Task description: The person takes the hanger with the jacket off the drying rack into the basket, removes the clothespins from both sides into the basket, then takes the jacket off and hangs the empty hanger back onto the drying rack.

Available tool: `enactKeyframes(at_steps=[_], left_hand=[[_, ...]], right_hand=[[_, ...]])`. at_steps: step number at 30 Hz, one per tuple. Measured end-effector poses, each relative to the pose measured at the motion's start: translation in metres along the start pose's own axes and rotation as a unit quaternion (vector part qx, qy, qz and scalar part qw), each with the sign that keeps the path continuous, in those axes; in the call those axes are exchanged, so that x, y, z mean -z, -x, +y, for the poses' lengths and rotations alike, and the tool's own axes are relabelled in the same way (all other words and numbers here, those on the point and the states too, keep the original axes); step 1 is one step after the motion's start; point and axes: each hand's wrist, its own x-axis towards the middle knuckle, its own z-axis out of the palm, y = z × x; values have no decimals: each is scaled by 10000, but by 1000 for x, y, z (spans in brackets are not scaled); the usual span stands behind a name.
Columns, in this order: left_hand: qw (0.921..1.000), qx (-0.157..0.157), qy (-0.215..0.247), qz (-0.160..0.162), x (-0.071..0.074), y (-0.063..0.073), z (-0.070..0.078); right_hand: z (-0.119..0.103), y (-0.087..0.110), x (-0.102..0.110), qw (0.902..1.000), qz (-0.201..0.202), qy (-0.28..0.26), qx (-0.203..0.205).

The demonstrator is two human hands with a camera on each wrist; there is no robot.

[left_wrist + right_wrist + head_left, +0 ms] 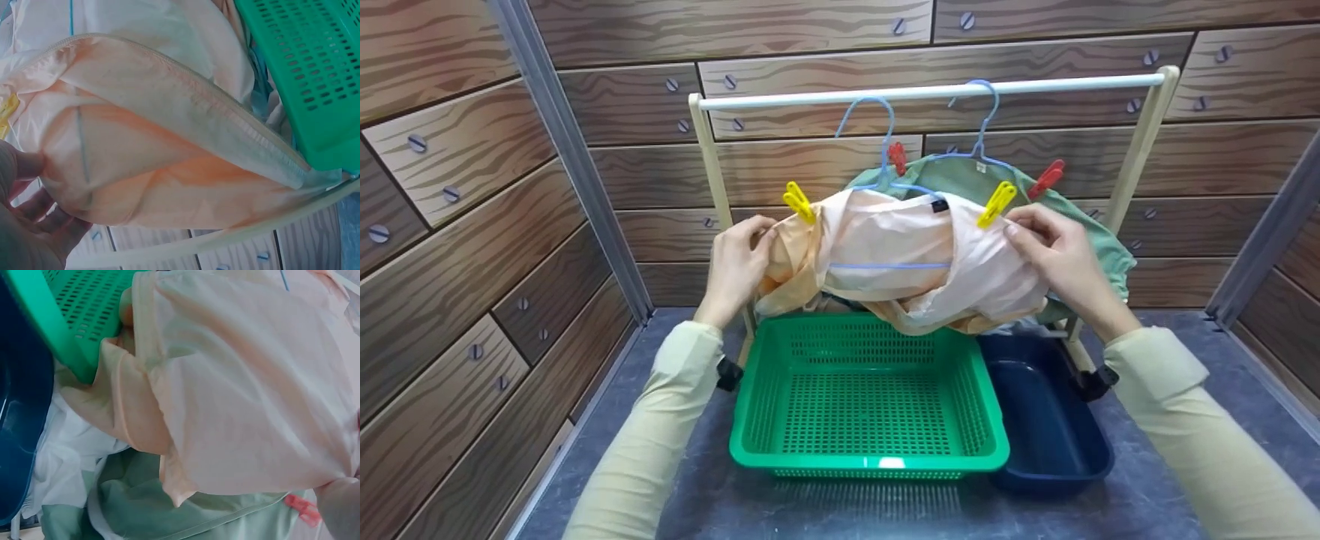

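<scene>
A pale peach garment [900,232] hangs on a blue hanger [887,142], with a yellow clothespin [799,202] on its left shoulder and another yellow clothespin [997,204] on its right. My left hand [739,262] pinches the garment's left edge between thumb and fingers. On the other side, my right hand [1061,251] pinches the cloth just below the right clothespin. In the left wrist view the peach cloth [140,146] spreads out from the thumb and fingers. The right wrist view shows the cloth [253,394] stretched toward the fingers, which are mostly cut off at the edge.
A white rail [1035,86] on wooden posts carries both hangers. Behind hangs a green garment [1099,232] with red clothespins [1046,178]. Below stands a green basket [742,420], beside a dark blue basin [1099,450]. White cloth [62,455] shows beneath the green garment.
</scene>
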Motion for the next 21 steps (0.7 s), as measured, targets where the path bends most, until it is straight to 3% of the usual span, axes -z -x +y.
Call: enactKeyframes(at_steps=[7, 11, 15, 21], left_hand=[[9994, 183, 17, 296, 20, 20, 5], [9988, 265, -43, 409, 32, 28, 11], [9987, 317, -81, 381, 43, 37, 18], [9991, 297, -255, 170, 47, 58, 19]], right_hand=[[-13, 12, -7, 9997, -96, -126, 186], [-5, 16, -11, 9996, -15, -226, 179], [11, 25, -14, 9991, 13, -387, 169], [15, 51, -21, 9991, 1, -426, 78]])
